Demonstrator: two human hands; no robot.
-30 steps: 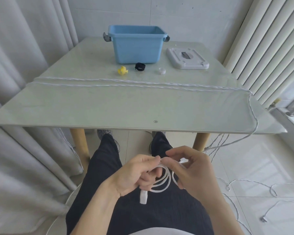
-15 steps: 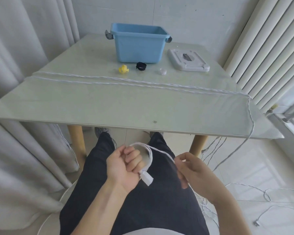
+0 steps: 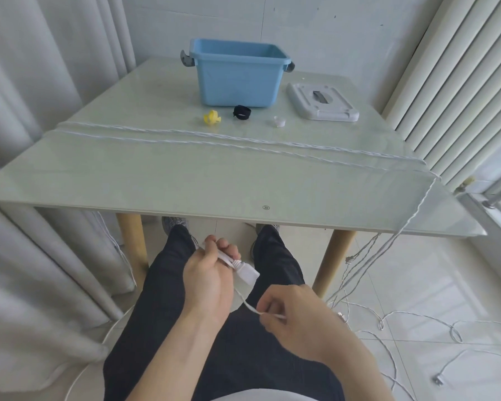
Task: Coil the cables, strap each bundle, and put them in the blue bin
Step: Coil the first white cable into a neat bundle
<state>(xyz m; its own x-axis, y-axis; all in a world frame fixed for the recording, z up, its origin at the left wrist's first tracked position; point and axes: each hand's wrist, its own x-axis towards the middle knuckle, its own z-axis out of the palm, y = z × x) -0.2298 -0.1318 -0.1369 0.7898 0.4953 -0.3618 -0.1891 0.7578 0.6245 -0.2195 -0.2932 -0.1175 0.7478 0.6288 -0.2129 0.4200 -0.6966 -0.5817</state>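
Below counter edge, left hand (image 3: 207, 280) gripping thin white cable (image 3: 245, 301) near its rectangular white plug (image 3: 247, 274), over lap. Right hand (image 3: 297, 322) pinching same cable lower down, short slack span running between both hands. Open blue plastic bin (image 3: 237, 76) sitting at far side of pale glass counter (image 3: 162, 175); yellow strap (image 3: 211, 117), black strap (image 3: 241, 112), small white strap (image 3: 279, 122) lying just before it. 2 twisted white cable runs (image 3: 243, 143) crossing counter.

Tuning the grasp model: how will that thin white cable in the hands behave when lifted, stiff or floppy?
Probably floppy: the white cable sags between the left hand and right hand, and its length drapes limply off the table edge. Likely light, since a fingertip pinch holds it. The plug end may swing as the heavier part.
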